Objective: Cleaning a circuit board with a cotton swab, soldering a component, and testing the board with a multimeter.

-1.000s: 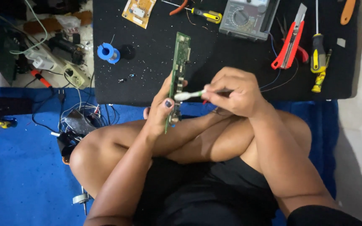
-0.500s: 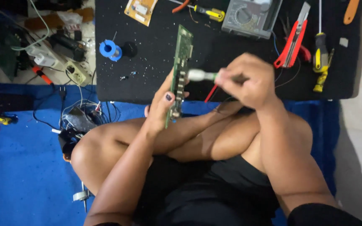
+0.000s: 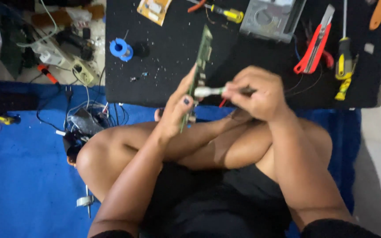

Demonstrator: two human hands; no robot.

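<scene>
Above the crossed knees: a narrow green circuit board (image 3: pixel 198 75) stands on edge, long side running up and away, over the near edge of the mat.
Board look: thin, green, small parts along its face, seen almost edge-on.
Left hand (image 3: pixel 176 112): closed around the board's lower end, thumb with dark nail on its face.
Right hand (image 3: pixel 256 92): closed on a small brush (image 3: pixel 208 91) with a pale tip that touches the board's side.
Surface: black mat (image 3: pixel 164 61) on the floor, with a blue solder spool (image 3: pixel 121 48), red utility knife (image 3: pixel 315 42), yellow screwdrivers (image 3: pixel 343 66), grey meter (image 3: pixel 272 17).
Room: blue floor covering (image 3: pixel 18 176), tangled cables (image 3: pixel 84 117) and a power strip (image 3: pixel 62 61) to the left.
</scene>
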